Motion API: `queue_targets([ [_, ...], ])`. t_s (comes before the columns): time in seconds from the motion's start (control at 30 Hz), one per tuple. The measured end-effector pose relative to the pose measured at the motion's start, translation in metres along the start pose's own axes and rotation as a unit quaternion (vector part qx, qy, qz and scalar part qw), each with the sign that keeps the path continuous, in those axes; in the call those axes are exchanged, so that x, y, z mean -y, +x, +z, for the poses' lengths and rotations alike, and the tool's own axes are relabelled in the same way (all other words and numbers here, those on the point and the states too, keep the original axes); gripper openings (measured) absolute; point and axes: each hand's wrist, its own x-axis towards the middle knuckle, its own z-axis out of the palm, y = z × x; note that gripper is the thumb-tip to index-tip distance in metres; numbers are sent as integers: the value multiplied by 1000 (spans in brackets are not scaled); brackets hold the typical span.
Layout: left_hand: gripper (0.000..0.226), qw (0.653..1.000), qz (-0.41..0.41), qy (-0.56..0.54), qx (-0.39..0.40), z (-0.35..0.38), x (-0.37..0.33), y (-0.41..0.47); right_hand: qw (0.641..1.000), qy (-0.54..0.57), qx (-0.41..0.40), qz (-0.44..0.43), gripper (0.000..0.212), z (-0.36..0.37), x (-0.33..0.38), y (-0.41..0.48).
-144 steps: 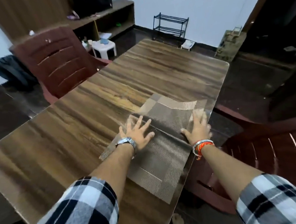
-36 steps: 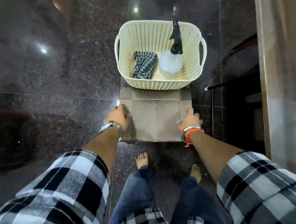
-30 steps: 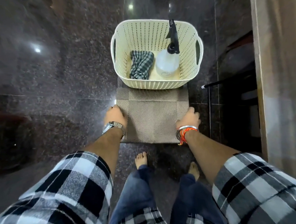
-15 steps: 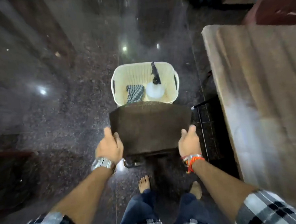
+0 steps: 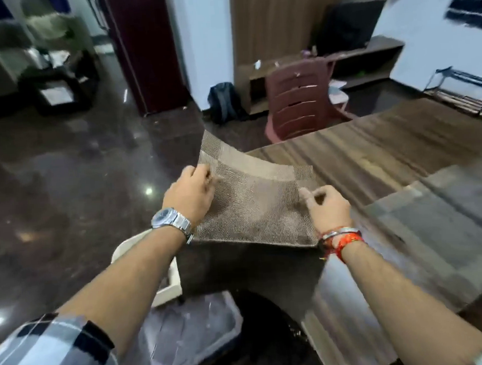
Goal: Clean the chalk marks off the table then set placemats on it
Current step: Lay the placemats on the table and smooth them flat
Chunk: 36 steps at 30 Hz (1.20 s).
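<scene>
Both hands hold one woven placemat (image 5: pixel 259 206) up in the air. In the head view, the left hand (image 5: pixel 191 194) pinches the mat's left edge, with the thumb on top. The right hand (image 5: pixel 326 208) has its fingers curled shut on the mat's right edge. The mat is brown with little checks, and it bends upward, so its far corner points up. It hangs over the near left corner of the wooden table (image 5: pixel 394 152), and it is hard to tell if it touches the wood.

A second placemat (image 5: pixel 443 222) lies flat on the table, to the right of the hands. It looks blurry.

A silver watch (image 5: pixel 172 220) is on the left wrist. Orange and silver bands (image 5: pixel 342 237) are on the right wrist. Both sleeves are black and white checks.

A cream basket (image 5: pixel 167 284) sits on the floor below the left arm, and most of it is hidden. A dark red chair (image 5: pixel 299 101) stands at the far side of the table. A dark backpack (image 5: pixel 223 102) leans by the wall behind it. The floor (image 5: pixel 67 191) is dark and shiny.
</scene>
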Motion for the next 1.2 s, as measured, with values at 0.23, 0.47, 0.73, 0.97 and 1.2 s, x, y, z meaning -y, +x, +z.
queue_targets([
  [0.23, 74, 992, 53, -7, 110, 92, -73, 109, 993, 95, 53, 34, 77, -75, -73, 105],
  [0.47, 64, 939, 91, 88, 319, 241, -166, 120, 957, -269, 58, 87, 77, -32, -160, 170],
  [0.73, 66, 918, -23, 83, 387, 330, -182, 100, 911, -366, 191, -13, 79, 25, -193, 154],
  [0.97, 68, 923, 108, 114, 351, 379, -163, 197, 929, -326, 161, 74, 62, 74, -183, 210],
  [1.2, 72, 925, 151, 100, 333, 430, -197, 268, 924, -335, 137, 122, 61, 72, -203, 297],
])
